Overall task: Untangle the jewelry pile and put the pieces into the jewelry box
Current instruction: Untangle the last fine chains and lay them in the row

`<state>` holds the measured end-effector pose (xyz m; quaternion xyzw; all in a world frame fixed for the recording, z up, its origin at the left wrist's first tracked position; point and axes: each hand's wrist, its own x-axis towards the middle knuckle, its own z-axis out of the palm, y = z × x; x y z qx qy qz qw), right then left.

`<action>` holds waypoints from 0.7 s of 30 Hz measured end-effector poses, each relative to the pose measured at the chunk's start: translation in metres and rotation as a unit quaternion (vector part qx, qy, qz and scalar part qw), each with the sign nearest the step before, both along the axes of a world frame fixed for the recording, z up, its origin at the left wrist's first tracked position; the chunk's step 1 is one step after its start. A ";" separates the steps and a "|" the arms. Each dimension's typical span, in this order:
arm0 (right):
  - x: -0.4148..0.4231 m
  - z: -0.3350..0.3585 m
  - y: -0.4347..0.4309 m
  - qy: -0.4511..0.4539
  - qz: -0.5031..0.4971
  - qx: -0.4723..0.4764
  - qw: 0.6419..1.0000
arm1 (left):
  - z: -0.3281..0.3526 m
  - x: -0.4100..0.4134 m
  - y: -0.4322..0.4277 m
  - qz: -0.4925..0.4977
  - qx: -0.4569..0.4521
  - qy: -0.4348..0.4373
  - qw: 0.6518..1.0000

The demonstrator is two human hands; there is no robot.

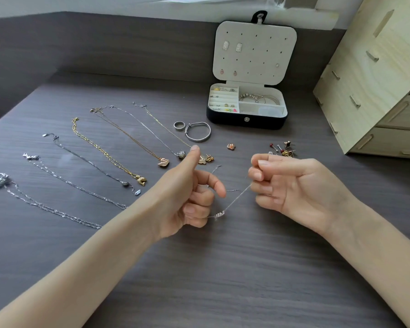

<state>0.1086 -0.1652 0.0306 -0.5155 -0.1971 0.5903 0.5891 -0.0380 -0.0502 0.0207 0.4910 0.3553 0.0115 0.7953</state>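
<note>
A thin silver chain (234,201) with a small beaded charm (219,214) stretches between my two hands above the dark table. My left hand (189,197) grips one end with curled fingers, thumb raised. My right hand (284,183) pinches the other end, fingers curled. The open jewelry box (246,121) stands at the back, its lid up with earrings pinned inside. Several necklaces lie straightened in a row at the left, among them a gold chain (104,150) and a swan pendant (163,162).
A silver ring (179,125) and a bangle (198,131) lie in front of the box. Loose earrings and studs (282,149) sit behind my right hand. A pale wooden drawer unit (376,79) stands at the right.
</note>
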 end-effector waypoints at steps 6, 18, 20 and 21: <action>0.006 0.002 -0.003 -0.082 0.003 0.102 0.991 | 0.001 -0.004 0.005 0.044 -0.078 -0.037 0.995; 0.015 0.018 -0.008 -0.005 -0.103 0.277 0.955 | 0.004 -0.006 0.002 0.117 -0.014 -0.043 0.992; 0.019 0.023 -0.017 -0.017 -0.137 0.250 0.958 | 0.007 -0.008 0.001 0.122 0.006 -0.041 0.992; 0.020 0.024 -0.023 -0.026 -0.146 0.231 0.962 | 0.009 -0.010 0.001 0.121 0.014 -0.037 0.992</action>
